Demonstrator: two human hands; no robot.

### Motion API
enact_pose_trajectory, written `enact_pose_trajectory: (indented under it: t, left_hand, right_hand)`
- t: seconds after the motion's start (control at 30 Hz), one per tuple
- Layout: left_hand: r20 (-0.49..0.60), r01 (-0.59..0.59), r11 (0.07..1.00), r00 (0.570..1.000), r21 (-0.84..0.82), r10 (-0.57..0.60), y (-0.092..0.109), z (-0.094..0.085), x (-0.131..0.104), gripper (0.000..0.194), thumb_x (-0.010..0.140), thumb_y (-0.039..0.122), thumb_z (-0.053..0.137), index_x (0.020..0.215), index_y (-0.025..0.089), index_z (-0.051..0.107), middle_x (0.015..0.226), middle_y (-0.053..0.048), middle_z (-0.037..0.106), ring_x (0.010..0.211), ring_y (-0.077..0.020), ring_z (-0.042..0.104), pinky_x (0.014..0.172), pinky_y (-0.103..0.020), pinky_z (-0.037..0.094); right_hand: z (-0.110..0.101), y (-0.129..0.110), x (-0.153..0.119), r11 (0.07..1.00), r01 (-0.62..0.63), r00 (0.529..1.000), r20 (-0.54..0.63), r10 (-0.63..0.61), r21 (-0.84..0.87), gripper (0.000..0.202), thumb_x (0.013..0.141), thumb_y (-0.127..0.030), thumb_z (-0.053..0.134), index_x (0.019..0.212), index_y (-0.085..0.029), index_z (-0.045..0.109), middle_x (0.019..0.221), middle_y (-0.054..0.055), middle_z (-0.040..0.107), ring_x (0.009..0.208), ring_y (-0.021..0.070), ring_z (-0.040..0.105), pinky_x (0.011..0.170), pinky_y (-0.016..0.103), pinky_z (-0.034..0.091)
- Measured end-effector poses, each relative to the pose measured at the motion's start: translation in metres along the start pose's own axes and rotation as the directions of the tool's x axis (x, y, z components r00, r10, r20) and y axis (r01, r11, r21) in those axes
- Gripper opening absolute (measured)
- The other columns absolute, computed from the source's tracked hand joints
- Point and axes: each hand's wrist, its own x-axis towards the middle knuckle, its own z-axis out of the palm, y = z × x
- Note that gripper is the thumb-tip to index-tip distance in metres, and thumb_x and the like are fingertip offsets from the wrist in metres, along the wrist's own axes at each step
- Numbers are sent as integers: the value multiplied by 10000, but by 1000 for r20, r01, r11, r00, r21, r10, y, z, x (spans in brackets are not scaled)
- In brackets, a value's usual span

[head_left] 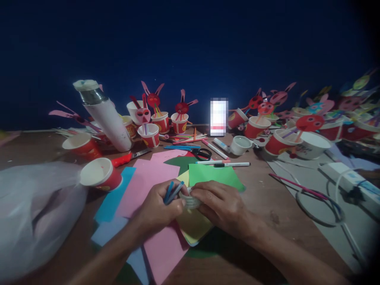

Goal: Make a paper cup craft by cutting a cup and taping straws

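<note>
My left hand (163, 202) is closed around a few thin blue sticks (170, 194), whose ends poke up between the fingers. Its fingertips also touch the left side of a small whitish round container (191, 201) with a ridged wall. On the container's other side, my right hand (222, 202) grips it with bent fingers over the rim. What lies inside the container is mostly hidden by the fingers. Beneath both hands are overlapping coloured papers: a yellow sheet (192, 227), a pink sheet (164, 253) and a green sheet (213, 176).
Red paper cups (148, 136) with paper animal figures line the back. A white bottle (103, 114) leans at left, near a red-handled cutter (121, 159) and plastic bag (35, 217). Black scissors (203, 153), markers (231, 164) and a small white cup (241, 145) lie ahead; a power strip (353, 182) sits right.
</note>
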Motion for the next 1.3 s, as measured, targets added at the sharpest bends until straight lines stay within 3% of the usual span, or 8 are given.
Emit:
enact_pose_trajectory:
  t: [0.33,0.73,0.97,1.3]
  left_hand:
    - [17,3,1000,1000,6,-3,-3,-1,2,155,672,168,543,816,156,599,661,26,544,593,-97,459,565,-203,368]
    - [30,8,1000,1000,14,-8,-5,-2,5,121,666,117,473,736,147,568,652,24,510,610,-99,447,576,-201,360]
    - [31,21,999,999,26,-22,-7,1,4,112,698,211,541,798,165,560,646,38,482,594,-97,424,557,-198,353]
    - [50,13,1000,999,17,-14,-9,0,6,121,676,122,475,762,152,554,646,34,475,601,-91,414,555,-195,342]
  right_hand:
    - [-1,-1,1,999,9,1000,23,-8,-47,252,832,-138,495,1076,-164,551,982,89,632,892,175,580,768,301,483]
    - [2,0,0,998,-23,998,63,27,-62,205,840,-155,485,1019,-164,584,966,85,634,876,174,580,753,286,483]
    - [4,0,-1,997,-38,998,55,41,-70,172,852,-168,482,987,-162,589,951,88,633,867,170,582,750,287,478]
    - [6,1,-2,997,-41,996,71,46,-70,174,854,-171,482,994,-165,585,964,83,633,865,173,577,745,284,471]
